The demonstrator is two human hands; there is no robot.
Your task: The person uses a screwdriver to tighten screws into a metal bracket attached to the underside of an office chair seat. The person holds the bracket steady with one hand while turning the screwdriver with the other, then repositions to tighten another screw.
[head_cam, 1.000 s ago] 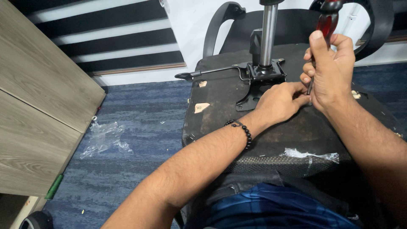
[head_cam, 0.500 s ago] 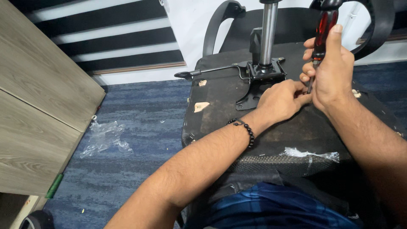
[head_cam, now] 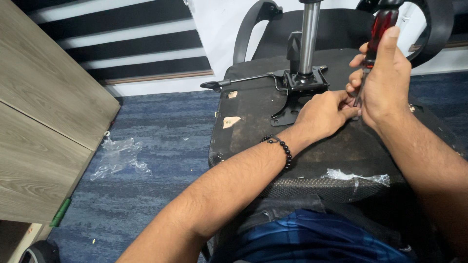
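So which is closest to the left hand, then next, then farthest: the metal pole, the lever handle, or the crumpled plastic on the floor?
Measured from the left hand in the head view:
1. Metal pole, just above the hand, at the middle of the seat underside.
2. Lever handle, off to the left, at the seat's edge.
3. Crumpled plastic, far left, down on the blue carpet.

Both forearms reach forward, left hand point(head_cam: 324, 114) fingers pinched low, right hand point(head_cam: 385, 80) fisted upright just beside it

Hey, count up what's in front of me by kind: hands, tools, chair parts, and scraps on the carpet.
Hands: 2, left hand and right hand
Screwdrivers: 1, red-handled screwdriver
Upturned chair seats: 1
Chair gas columns: 1
Clear plastic wrappers: 1
Total: 6
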